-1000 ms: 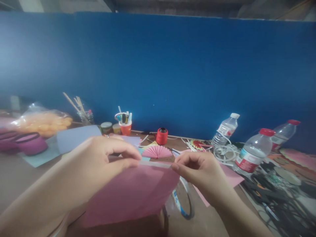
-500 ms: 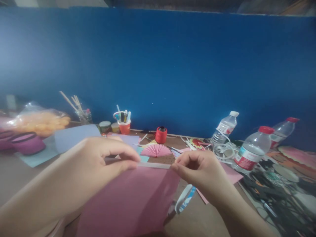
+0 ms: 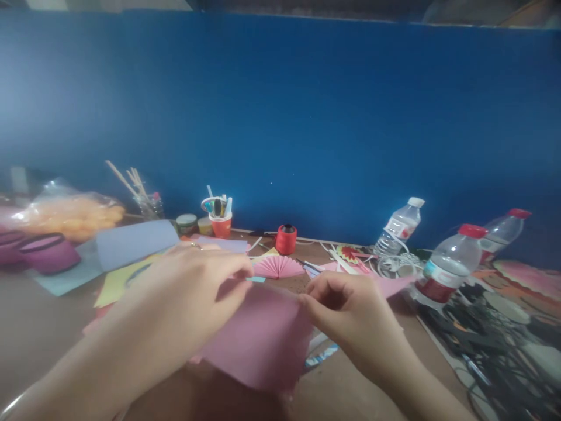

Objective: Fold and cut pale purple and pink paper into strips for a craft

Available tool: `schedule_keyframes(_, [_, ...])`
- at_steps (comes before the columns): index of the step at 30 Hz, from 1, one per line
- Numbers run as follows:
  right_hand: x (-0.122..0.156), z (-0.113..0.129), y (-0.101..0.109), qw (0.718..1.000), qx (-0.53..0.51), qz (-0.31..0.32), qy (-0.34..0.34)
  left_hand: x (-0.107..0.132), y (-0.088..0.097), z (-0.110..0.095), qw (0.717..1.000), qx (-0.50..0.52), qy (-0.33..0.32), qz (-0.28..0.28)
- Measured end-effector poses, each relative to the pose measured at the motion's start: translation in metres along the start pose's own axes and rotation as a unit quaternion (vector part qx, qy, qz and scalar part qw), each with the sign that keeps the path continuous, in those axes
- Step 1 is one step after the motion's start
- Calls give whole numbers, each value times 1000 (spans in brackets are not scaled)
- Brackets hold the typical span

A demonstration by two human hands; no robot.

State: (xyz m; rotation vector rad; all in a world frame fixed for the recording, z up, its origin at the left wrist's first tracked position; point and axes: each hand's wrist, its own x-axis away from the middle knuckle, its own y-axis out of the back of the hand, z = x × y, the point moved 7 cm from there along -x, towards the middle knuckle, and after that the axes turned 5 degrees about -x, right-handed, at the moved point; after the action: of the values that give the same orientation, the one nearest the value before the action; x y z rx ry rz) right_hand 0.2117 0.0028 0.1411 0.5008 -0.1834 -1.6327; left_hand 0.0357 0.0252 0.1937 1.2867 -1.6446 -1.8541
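Both my hands hold one pink paper sheet [image 3: 258, 339] over the brown table. My left hand [image 3: 193, 292] pinches the sheet's upper edge at the left, fingers closed on it. My right hand [image 3: 346, 310] pinches the same edge at the right, fingers curled. The sheet hangs down and toward me between them. A roll of tape [image 3: 322, 354] peeks out under the sheet's right corner. Just beyond the hands lies a folded pink paper fan [image 3: 278, 267].
A red thread spool [image 3: 286, 239] and an orange cup of pens [image 3: 221, 222] stand by the blue wall [image 3: 307, 117]. Three water bottles [image 3: 447, 263] are at the right, above tangled cables [image 3: 491, 339]. Left: purple bowls [image 3: 46, 254], a plastic bag [image 3: 65, 213], blue and yellow paper sheets.
The pale strip along the paper's top edge no longer shows. Both hands lowered and drew closer, and the sheet dropped toward the table, uncovering yellow paper at the left.
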Motion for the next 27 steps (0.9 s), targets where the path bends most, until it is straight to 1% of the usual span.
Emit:
schedule_keyframes(2, [-1, 0, -1, 1000, 2, 2, -2, -1, -6, -8, 998, -19, -55, 17])
schedule_keyframes(4, [-2, 0, -2, 1000, 0, 5, -2, -4, -10, -12, 997, -21, -75, 23])
schedule_keyframes(6, [-2, 0, -3, 1000, -4, 9, 0, -9, -13, -12, 998, -15, -60, 25])
schedule_keyframes(10, [-3, 0, -1, 1000, 9, 8, 2, -15, -20, -12, 997, -12, -46, 64])
schedule_keyframes(12, [-3, 0, 0, 1000, 24, 12, 4, -13, -19, -10, 997, -17, -33, 65])
schedule_keyframes(15, [-2, 3, -1, 998, 45, 37, 15, -6, -17, -8, 998, -27, -4, 58])
schedule_keyframes(18, [0, 5, -1, 997, 56, 45, 21, 0, -20, -11, 997, -26, 15, 74])
schedule_keyframes(20, [1, 6, -1, 997, 66, 37, 23, -1, -21, -13, 997, -20, 13, 70])
schedule_keyframes(23, [2, 7, -1, 996, 76, 30, 28, -4, -19, -18, 999, 2, -10, 51])
schedule_keyframes(25, [2, 8, 0, 996, 75, 31, 31, -6, -19, -19, 998, 19, -22, 57])
schedule_keyframes(27, [2, 9, 0, 996, 76, 32, 32, -7, -18, -19, 997, 32, -19, 67])
